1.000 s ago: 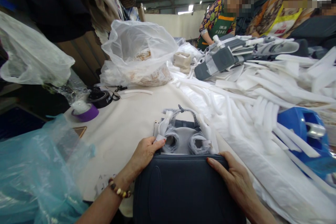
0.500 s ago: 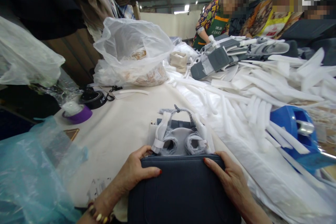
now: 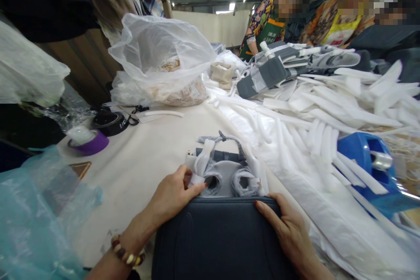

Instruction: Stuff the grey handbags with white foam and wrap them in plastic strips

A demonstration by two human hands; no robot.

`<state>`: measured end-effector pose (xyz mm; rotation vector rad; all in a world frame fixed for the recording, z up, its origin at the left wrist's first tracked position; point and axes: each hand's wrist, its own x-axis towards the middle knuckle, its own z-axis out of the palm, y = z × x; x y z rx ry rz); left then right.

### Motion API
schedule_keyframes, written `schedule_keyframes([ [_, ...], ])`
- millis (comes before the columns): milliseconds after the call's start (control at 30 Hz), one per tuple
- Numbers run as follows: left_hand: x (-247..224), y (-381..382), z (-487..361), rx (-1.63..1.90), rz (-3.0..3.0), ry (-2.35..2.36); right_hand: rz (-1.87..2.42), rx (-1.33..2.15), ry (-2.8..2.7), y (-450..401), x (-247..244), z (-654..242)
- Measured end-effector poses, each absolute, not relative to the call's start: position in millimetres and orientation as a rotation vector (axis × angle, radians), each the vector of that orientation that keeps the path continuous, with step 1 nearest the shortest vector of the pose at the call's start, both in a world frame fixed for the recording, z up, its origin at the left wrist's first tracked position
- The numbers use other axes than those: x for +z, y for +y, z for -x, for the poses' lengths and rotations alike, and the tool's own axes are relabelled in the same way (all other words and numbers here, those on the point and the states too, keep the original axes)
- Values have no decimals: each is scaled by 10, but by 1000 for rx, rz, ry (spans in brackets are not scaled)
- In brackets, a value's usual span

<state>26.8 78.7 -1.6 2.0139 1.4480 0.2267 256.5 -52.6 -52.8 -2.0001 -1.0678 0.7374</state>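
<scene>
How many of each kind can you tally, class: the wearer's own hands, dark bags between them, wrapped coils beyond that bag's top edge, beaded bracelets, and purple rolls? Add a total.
Left hand and right hand: 2
Dark bag: 1
Wrapped coils: 2
Beaded bracelet: 1
Purple roll: 1
Total: 7

Navy bag (image 3: 223, 240) = smooth leather-look mat'l, matt w/ faint sheen; coils (image 3: 247, 191) in thin crinkly clear plastic wrap. Lg. translucent plastic sack (image 3: 193, 43) & teal bag (image 3: 29, 227) thin, wrinkled, semi-glossy; table cover (image 3: 164, 144) matt, cloth-like. White strips (image 3: 351, 113) look like matt foam; blue holder (image 3: 352, 151) smooth plastic w/ shiny metallic cyl. (image 3: 381, 161)
</scene>
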Motion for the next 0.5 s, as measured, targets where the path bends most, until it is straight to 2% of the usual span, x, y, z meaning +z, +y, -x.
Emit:
schedule_keyframes([
  [133,78,830,-523,-43,-2215,1617,1981,730,-1080,-532,-534,-2568],
  [500,-21,819,-646,56,-2188,1809,2078,712,-1081,-550,-508,-2543],
])
